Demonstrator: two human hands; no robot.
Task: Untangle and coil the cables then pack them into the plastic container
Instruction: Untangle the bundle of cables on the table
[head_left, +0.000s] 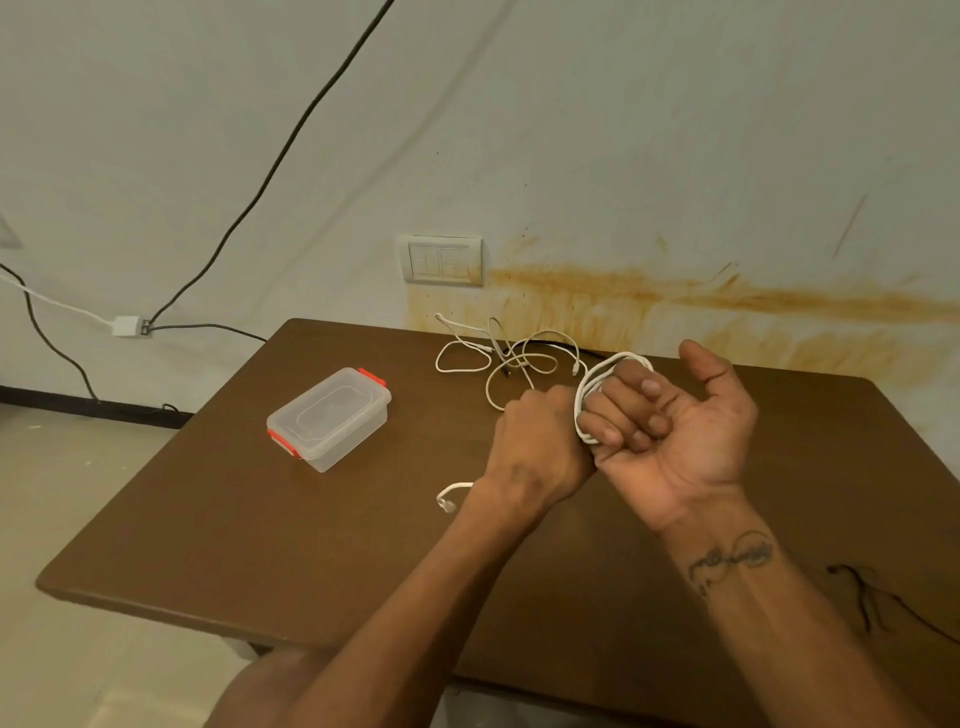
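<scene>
Two hands: both at centre right of frame.
Right hand (670, 415): fingers curled through white cable coil (597, 389).
Left hand (540, 441): closed fist beside coil; grip on it not discernible.
Loose cables (511, 356): tangled, upper centre of worktop (208, 519).
Container (330, 418): lid on, centre left.

A brown tabletop (208, 519) is standing against a stained wall (623, 156) bearing a switch plate (441, 260) and black wire (291, 140).

left hand (540, 441): fingers turned away from the camera, so its grip is hidden
white cable (597, 395): the run between the coil and the loose end passes behind the left hand
cable tangle (504, 358): plugs too small to tell their type
counter (208, 519): right and near edges cut off by the frame
wall socket (441, 260): details blurred
</scene>
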